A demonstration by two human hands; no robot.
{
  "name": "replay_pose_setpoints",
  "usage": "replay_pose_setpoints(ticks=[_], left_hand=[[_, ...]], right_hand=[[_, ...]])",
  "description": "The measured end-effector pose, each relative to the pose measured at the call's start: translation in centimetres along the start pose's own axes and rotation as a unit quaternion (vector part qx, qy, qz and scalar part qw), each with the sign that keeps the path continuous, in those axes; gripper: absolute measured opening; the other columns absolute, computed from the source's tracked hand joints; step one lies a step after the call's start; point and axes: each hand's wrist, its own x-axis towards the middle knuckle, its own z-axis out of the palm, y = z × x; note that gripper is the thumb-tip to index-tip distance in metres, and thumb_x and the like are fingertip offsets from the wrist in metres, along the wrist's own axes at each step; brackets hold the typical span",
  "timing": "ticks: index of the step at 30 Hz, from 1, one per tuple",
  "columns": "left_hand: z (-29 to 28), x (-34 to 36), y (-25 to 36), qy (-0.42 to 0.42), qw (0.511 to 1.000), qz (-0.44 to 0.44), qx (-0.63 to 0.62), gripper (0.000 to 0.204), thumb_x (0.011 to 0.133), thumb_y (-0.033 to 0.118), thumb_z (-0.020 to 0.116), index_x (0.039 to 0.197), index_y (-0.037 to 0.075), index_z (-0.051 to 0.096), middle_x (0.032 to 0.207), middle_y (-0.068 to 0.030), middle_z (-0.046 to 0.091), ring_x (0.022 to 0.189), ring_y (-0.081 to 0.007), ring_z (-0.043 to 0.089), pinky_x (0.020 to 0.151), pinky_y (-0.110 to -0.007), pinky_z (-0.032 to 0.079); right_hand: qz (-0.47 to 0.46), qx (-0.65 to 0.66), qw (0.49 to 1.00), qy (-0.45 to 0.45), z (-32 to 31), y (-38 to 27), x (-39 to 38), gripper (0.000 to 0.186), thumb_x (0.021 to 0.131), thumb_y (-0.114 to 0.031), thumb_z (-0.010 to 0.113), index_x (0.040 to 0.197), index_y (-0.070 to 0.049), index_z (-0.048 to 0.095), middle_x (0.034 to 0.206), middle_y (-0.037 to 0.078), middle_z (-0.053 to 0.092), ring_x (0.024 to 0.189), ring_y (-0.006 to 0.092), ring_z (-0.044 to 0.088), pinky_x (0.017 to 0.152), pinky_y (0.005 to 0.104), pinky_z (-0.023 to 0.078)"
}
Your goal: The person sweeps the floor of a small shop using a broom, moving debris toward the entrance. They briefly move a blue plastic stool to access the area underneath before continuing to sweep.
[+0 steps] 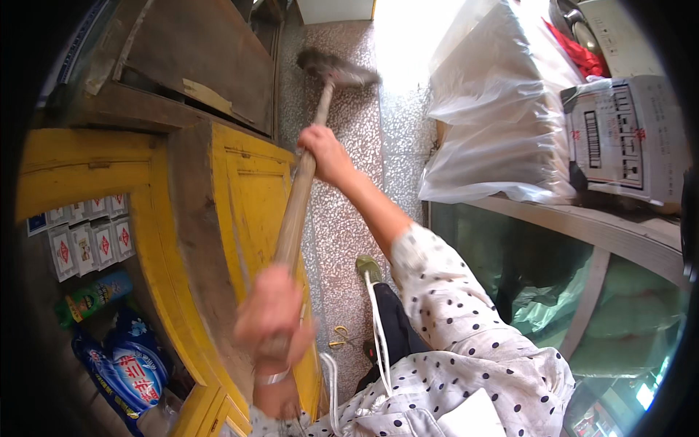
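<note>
My right hand (328, 153), reaching forward, is wrapped round the wooden handle of a broom (295, 211). Closer to me, my left hand (271, 313) grips the upper end of the same handle; it is smeared by motion, and a bracelet circles its wrist. The handle slants away from me, down to a dark, bushy broom head (338, 69) on the speckled floor (346, 211). That head is blurred, so its bristles do not show sharply.
Yellow wooden cabinets (255, 197) line the left side, holding small white boxes (91, 244) and a blue packet (127, 368). On the right, a glass-fronted counter (524, 255) carries a plastic-covered stack (502, 116) and a carton (622, 138). Yellow-handled scissors (338, 336) lie near my foot (368, 268).
</note>
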Motion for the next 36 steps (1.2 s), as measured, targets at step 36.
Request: replay_pose_setpoints(ticks=[36], left_hand=[[-2.5, -61.2, 26.9, 0.026, 0.996, -0.073, -0.040, 0.021, 0.069, 0.006, 0.075, 0.072, 0.008, 0.054, 0.069, -0.0067, 0.058, 0.069, -0.0257, 0.057, 0.081, -0.047, 0.048]], right_hand=[[-0.058, 0.104, 0.957, -0.265, 2.3, -29.4, -63.2, 0.018, 0.074, -0.022, 0.073, 0.082, -0.013, 0.059, 0.101, 0.008, 0.056, 0.106, 0.0337, 0.049, 0.087, 0.0429, 0.049]])
